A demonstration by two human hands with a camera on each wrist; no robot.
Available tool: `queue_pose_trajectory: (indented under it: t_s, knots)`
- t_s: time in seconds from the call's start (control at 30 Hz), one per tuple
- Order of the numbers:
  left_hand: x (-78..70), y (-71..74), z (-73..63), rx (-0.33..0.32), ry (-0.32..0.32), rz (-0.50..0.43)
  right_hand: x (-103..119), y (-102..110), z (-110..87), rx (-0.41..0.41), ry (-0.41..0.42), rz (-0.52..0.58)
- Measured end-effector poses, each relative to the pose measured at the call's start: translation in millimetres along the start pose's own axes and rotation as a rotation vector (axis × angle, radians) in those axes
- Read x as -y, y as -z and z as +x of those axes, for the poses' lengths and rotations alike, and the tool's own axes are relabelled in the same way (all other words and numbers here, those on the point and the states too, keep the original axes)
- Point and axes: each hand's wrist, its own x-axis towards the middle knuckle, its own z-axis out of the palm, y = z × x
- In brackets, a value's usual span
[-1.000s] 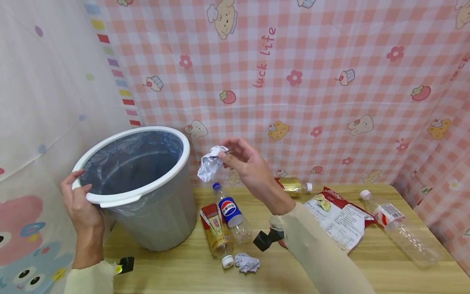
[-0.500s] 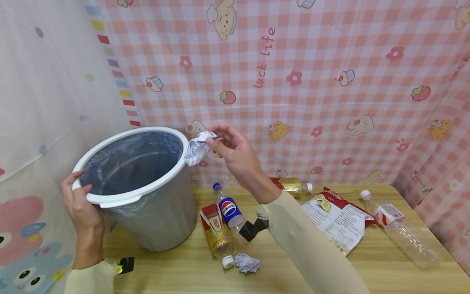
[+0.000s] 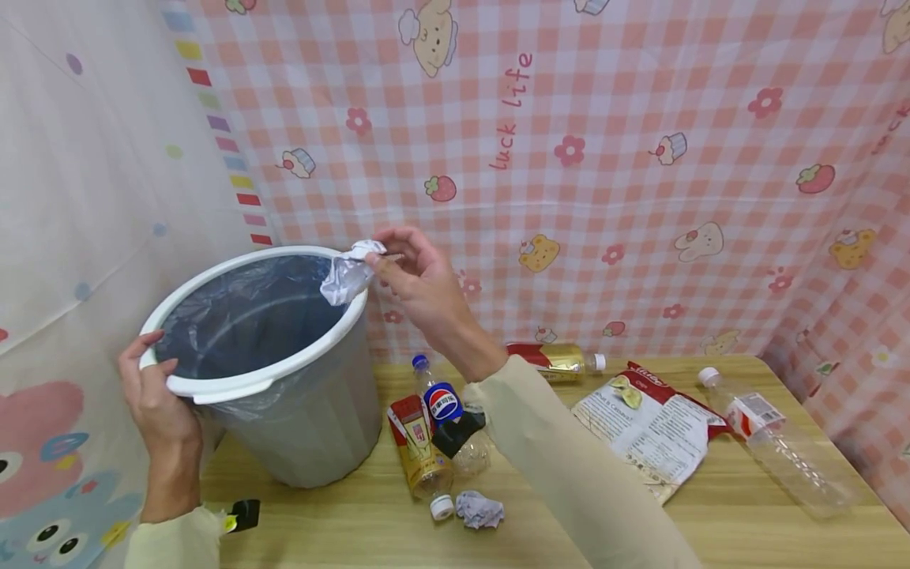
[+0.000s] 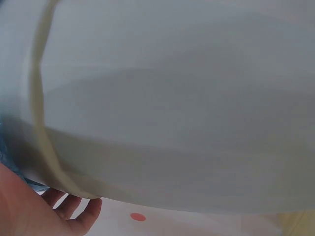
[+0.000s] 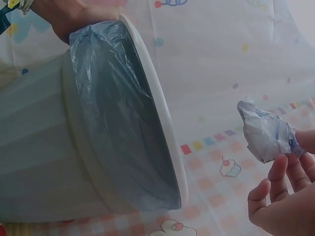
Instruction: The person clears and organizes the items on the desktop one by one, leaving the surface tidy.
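Observation:
My left hand (image 3: 158,399) grips the white rim (image 3: 259,385) of a grey trash can (image 3: 323,419) at its left side, thumb and fingers over the edge. A thin plastic bag (image 5: 118,73) lines the can and folds down outside the rim. Between thumb and fingertips, my right hand (image 3: 426,296) pinches a crumpled piece of white paper (image 3: 346,276). In the head view the paper overlaps the can's right rim and part of the opening. The right wrist view shows the crumpled paper (image 5: 266,132) beside the can's mouth, held at one end.
On the wooden table (image 3: 341,525) lie a Pepsi bottle (image 3: 442,399), a yellow-labelled drink bottle (image 3: 419,450) and a crumpled paper ball (image 3: 479,510). Farther right are another golden bottle (image 3: 562,359), a chips bag (image 3: 647,423) and a clear bottle (image 3: 775,442). A checked cloth (image 3: 626,197) hangs behind.
My right hand has carried the crumpled paper left and upward, from beside the can to over its right rim. My left hand has stayed on the rim.

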Motion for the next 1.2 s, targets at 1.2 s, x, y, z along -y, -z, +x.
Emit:
queue_pose_trajectory:
  t_s: [1.2]
  knots:
    - [0.9, 2.2, 1.9, 0.0, 0.018, 0.057, -32.0, -65.3, 10.6, -0.038, -0.004, 0.014]
